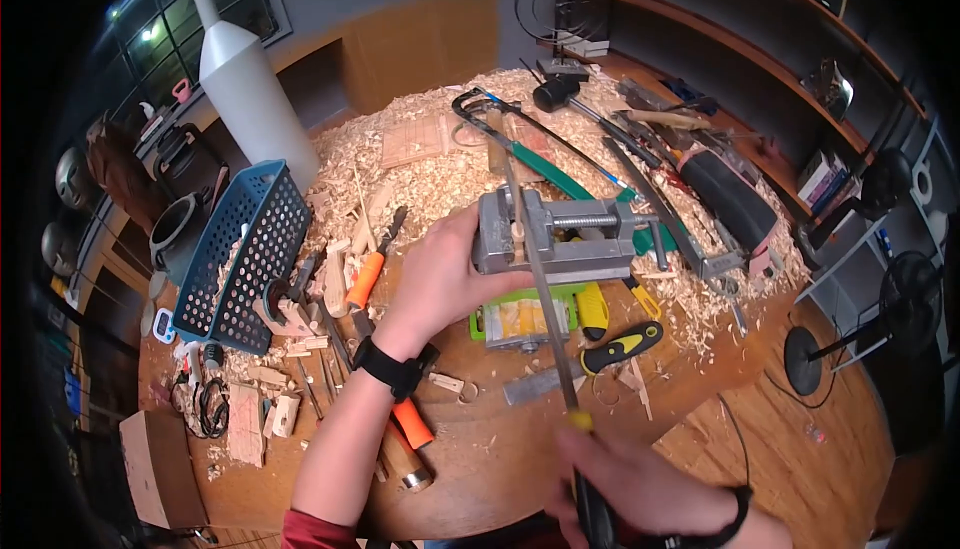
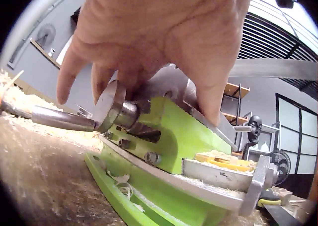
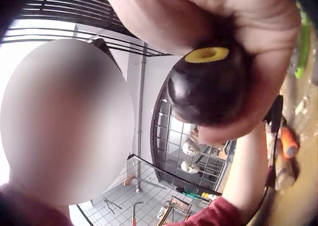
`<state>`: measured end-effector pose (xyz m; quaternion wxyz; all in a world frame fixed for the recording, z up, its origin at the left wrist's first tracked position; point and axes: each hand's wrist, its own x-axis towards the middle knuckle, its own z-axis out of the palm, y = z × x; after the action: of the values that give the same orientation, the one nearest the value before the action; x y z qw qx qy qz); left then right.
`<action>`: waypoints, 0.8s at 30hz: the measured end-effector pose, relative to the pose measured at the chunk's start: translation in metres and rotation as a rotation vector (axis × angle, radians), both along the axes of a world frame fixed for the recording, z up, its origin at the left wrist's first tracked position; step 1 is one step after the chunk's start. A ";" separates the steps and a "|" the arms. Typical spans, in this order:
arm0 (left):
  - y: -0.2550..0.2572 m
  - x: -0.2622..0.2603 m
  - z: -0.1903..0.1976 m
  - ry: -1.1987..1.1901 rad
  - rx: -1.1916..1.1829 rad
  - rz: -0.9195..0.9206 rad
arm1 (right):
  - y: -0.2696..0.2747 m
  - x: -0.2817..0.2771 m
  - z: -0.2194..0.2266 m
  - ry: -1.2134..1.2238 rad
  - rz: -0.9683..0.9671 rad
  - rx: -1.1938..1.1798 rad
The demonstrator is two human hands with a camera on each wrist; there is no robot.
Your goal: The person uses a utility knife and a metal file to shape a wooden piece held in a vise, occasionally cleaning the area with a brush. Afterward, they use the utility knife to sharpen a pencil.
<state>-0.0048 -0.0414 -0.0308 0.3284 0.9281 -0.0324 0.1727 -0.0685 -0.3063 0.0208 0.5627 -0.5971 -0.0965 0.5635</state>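
Observation:
A grey metal vise (image 1: 590, 267) on a green base (image 2: 174, 141) stands at the middle of the workbench. Between its jaws is a small light piece of wood (image 1: 518, 233). My left hand (image 1: 440, 274) grips the vise from the left, thumb along its near side and fingers over the far side. In the left wrist view the palm arches over the green body beside a crank handle (image 2: 64, 119). My right hand (image 1: 650, 479) holds a long metal file (image 1: 553, 339) by its black and yellow handle (image 3: 206, 92). The file's blade lies across the vise, over the wood.
Wood shavings (image 1: 400, 184) cover the back of the bench. A saw with a green handle (image 1: 550, 171) lies behind the vise. A pull saw or knife with black-yellow grip (image 1: 622, 347) lies in front. Left are a blue basket (image 1: 215, 299) and orange-handled chisels (image 1: 366, 279).

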 end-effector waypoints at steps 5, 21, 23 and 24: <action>0.004 0.001 -0.004 0.020 -0.042 0.034 | 0.023 0.024 0.000 -0.021 -0.051 0.051; 0.002 0.000 -0.001 0.011 0.021 0.056 | -0.007 -0.027 -0.006 0.113 -0.143 0.093; 0.001 0.001 -0.001 0.019 -0.003 0.033 | 0.001 -0.006 -0.004 0.097 -0.060 0.038; 0.000 0.000 0.000 0.018 -0.030 0.014 | 0.007 0.010 -0.001 0.071 0.025 -0.019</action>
<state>-0.0044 -0.0416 -0.0305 0.3413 0.9247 -0.0206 0.1672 -0.0588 -0.2997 0.0200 0.5528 -0.5809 -0.0785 0.5922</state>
